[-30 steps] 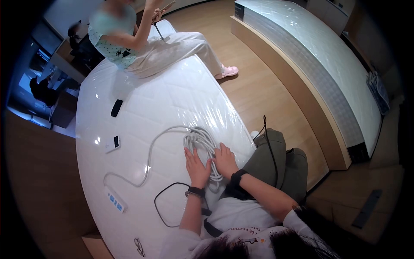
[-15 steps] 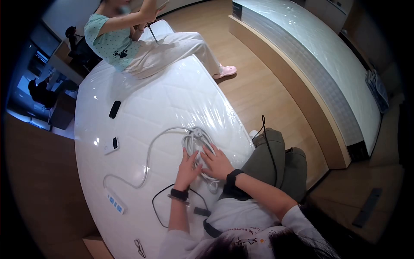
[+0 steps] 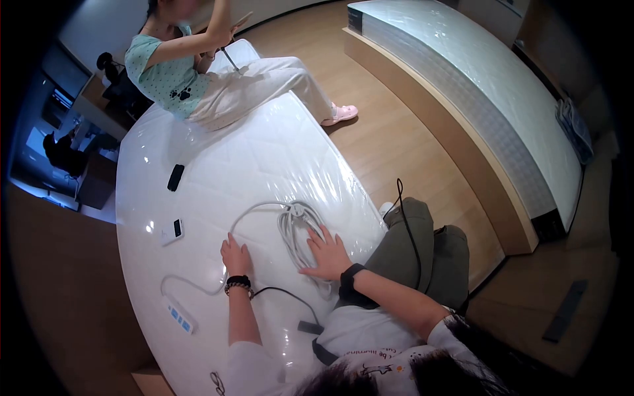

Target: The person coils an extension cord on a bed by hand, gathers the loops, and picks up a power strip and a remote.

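Observation:
My right hand (image 3: 328,258) lies with fingers spread over the right side of a coiled grey-white power cord (image 3: 290,237) on the plastic-wrapped mattress (image 3: 257,158). My left hand (image 3: 236,257) is farther left, its fingers closed on the length of cord that runs out of the coil. Past that hand, the cord curves left to a white power strip (image 3: 179,318) with blue-tinted sockets. A thin black cable (image 3: 290,292) with a dark block at its end passes beside my left wrist. The palm side of my left hand is hidden.
A white device with a dark screen (image 3: 172,232) and a black object (image 3: 176,177) rest on the mattress. Eyeglasses (image 3: 216,383) lie near the bottom. Another person (image 3: 178,72) sits on the far end, holding a phone. A second wrapped mattress (image 3: 462,86) stands across the floor.
My left hand has left the coil and moved left onto the outgoing cord. My right hand stays at the coil. The view has shifted slightly.

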Tool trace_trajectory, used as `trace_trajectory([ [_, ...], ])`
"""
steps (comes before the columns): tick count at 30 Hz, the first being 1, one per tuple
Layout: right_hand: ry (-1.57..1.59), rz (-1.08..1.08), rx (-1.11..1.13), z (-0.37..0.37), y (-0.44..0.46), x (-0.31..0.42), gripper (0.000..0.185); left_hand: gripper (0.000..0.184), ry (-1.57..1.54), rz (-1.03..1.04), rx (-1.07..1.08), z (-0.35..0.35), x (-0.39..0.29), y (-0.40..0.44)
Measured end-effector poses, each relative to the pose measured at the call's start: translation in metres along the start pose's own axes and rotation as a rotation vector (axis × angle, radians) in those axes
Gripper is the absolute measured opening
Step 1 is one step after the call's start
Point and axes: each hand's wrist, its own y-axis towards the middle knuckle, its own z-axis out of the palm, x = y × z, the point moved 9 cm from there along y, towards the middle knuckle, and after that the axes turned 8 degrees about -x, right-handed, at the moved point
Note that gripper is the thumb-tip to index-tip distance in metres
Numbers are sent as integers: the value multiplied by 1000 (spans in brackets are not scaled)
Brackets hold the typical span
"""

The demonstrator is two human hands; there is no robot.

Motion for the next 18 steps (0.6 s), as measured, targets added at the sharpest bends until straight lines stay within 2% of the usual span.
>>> trace_trajectory([
  [2, -9, 2, 1, 2, 0, 0, 82, 53, -85, -10, -23, -19, -9, -9],
  [5, -4, -3, -8, 4, 0, 0, 81, 49, -5, -27, -49, -27, -12, -12],
  [11, 10, -4, -29, 4, 0, -1, 80, 40, -75, -111, -26, -51, -17, -24],
  [18, 12, 2, -19, 5, 0, -1, 79, 37, -452, -112, 43, -67, -52, -67],
])
